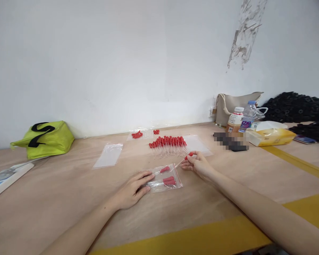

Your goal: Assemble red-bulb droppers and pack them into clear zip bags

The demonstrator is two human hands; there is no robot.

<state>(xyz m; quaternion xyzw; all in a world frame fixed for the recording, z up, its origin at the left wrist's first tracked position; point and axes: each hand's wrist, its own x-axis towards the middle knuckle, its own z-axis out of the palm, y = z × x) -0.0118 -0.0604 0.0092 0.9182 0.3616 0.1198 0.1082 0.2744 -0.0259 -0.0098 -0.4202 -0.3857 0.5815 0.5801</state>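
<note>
A clear zip bag point(159, 186) lies on the table with its red-striped opening to the right, and a few red-bulbed droppers point(169, 180) are inside it. My left hand point(134, 187) holds the bag's left end, thumb and fingers pressed on the plastic. In my right hand point(198, 165) a dropper point(188, 156) is pinched by its red bulb. Its thin clear tube slants down left to the bag's mouth; whether the tip is inside I cannot tell. Just beyond, a row of red-bulbed droppers point(168, 141) lies side by side, bulbs away from me.
Flat zip bags lie left point(108, 156) and right point(196, 144) of the row. Loose red bulbs point(137, 134) rest on plastic behind. A lime bag point(50, 140) and power strip point(7, 179) are left; bottles point(235, 122), a tissue pack point(271, 134) and black parts point(295, 108) stand right.
</note>
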